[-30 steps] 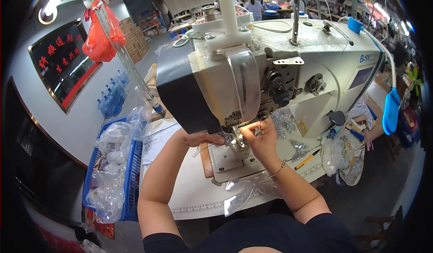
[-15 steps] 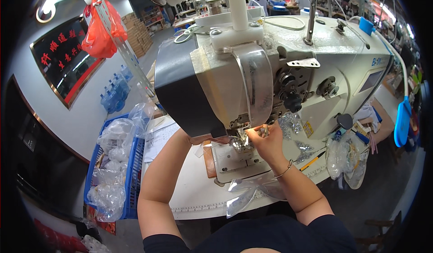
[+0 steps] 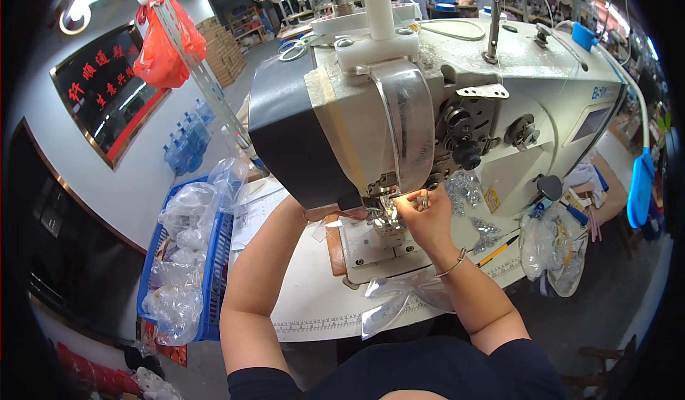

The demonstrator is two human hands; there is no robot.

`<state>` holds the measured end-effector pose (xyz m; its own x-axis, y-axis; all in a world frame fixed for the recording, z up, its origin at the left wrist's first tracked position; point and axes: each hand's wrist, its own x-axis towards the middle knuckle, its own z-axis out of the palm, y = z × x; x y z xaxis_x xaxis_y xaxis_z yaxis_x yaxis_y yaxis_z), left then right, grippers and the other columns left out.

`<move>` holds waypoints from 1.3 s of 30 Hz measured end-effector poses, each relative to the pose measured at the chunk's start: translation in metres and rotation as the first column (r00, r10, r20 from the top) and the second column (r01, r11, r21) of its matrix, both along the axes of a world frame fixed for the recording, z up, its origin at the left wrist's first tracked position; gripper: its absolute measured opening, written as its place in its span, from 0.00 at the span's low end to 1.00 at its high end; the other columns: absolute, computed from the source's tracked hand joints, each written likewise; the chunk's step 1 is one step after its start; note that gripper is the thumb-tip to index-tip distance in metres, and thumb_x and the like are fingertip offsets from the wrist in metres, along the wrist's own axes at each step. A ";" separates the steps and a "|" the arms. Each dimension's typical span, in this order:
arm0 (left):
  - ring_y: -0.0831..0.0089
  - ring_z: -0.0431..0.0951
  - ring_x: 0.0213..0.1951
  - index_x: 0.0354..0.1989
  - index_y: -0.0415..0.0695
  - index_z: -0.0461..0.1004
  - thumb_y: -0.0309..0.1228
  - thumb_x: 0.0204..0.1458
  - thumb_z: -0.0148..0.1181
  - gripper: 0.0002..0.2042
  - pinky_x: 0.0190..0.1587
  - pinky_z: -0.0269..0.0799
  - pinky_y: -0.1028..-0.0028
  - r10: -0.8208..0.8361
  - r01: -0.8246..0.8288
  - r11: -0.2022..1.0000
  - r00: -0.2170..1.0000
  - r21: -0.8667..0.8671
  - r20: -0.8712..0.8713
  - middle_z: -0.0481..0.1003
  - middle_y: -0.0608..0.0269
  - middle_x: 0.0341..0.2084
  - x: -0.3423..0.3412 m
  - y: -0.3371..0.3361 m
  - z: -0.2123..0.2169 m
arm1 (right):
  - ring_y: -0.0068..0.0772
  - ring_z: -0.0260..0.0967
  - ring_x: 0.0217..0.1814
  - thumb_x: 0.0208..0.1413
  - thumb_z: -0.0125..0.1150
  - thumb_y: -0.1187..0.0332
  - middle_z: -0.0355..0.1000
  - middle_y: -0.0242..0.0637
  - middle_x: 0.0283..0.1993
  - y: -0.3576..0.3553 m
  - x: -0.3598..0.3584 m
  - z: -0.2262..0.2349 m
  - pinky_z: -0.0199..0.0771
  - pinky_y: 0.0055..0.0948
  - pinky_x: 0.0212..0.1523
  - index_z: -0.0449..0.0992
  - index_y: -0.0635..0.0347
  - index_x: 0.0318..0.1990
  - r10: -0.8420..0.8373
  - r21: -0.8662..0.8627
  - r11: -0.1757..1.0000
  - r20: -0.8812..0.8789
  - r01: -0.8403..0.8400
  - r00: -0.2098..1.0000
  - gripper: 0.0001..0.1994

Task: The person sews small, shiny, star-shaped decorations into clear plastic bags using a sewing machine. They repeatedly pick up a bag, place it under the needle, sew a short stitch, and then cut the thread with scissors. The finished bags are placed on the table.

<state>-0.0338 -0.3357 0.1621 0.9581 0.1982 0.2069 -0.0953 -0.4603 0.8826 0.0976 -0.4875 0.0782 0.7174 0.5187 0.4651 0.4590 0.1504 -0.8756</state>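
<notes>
A white sewing machine (image 3: 492, 64) with a dark end cover stands in front of me. Below its head, at the shiny presser foot (image 3: 385, 218), my two hands come together. My right hand (image 3: 428, 221) is closed in a pinch just right of the foot; whatever sits between its fingertips is too small to make out. From the left, my left hand (image 3: 335, 213) reaches in under the dark cover. Only part of its fingers shows beside the foot, so its grip is hidden. A clear plastic shield (image 3: 410, 129) hangs above the needle area.
Clear plastic pieces (image 3: 389, 307) lie at the table's front edge. Silvery bits (image 3: 485, 232), an orange pen (image 3: 497, 251) and a plastic bag (image 3: 546, 246) are on the right. A blue basket (image 3: 214, 271) full of plastic bags stands left. A blue-tipped arm (image 3: 637, 193) hangs far right.
The whole view has shifted slightly, with the machine sitting a little further right in the picture. Both hands stay at the presser foot, with barely any change in their pose.
</notes>
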 end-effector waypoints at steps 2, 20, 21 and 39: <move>0.67 0.72 0.44 0.57 0.48 0.62 0.24 0.36 0.68 0.34 0.45 0.72 0.67 0.005 -0.007 0.999 0.999 0.052 0.039 0.68 0.62 0.46 0.001 0.000 0.000 | 0.41 0.62 0.40 0.36 0.65 0.73 0.68 0.39 0.32 0.000 -0.001 0.002 0.62 0.34 0.39 0.74 0.62 0.17 0.004 -0.005 1.000 -0.062 -0.004 0.998 0.05; 0.64 0.75 0.45 0.59 0.47 0.57 0.26 0.44 0.65 0.33 0.42 0.77 0.64 -0.039 -0.026 0.882 0.991 -0.470 -0.127 0.67 0.56 0.49 -0.002 -0.008 0.003 | 0.15 0.61 0.22 0.40 0.64 0.75 0.66 0.28 0.25 0.010 0.006 -0.009 0.60 0.19 0.24 0.73 0.64 0.17 -0.129 0.139 0.985 0.190 0.103 0.973 0.07; 0.64 0.75 0.44 0.59 0.46 0.58 0.26 0.43 0.65 0.32 0.43 0.77 0.64 -0.033 -0.042 0.880 0.988 -0.473 -0.148 0.68 0.56 0.48 -0.002 -0.006 0.000 | 0.14 0.59 0.20 0.40 0.64 0.75 0.66 0.26 0.21 0.010 0.007 -0.010 0.58 0.18 0.22 0.73 0.64 0.17 -0.152 0.169 0.979 0.232 0.114 0.961 0.07; 0.75 0.73 0.44 0.54 0.37 0.62 0.16 0.44 0.61 0.26 0.46 0.71 0.76 -0.211 0.014 0.725 0.956 -0.689 -0.203 0.68 0.60 0.43 -0.055 -0.082 -0.074 | 0.29 0.61 0.32 0.49 0.61 0.70 0.60 0.33 0.28 -0.081 -0.029 -0.018 0.61 0.28 0.34 0.71 0.63 0.33 0.351 0.158 0.935 -0.283 -0.318 0.892 0.08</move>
<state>-0.0890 -0.4177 0.0880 0.9794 0.0770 -0.1869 0.1605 0.2658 0.9506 0.0685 -0.5684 0.0599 0.6242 0.7131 0.3190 0.0814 0.3467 -0.9344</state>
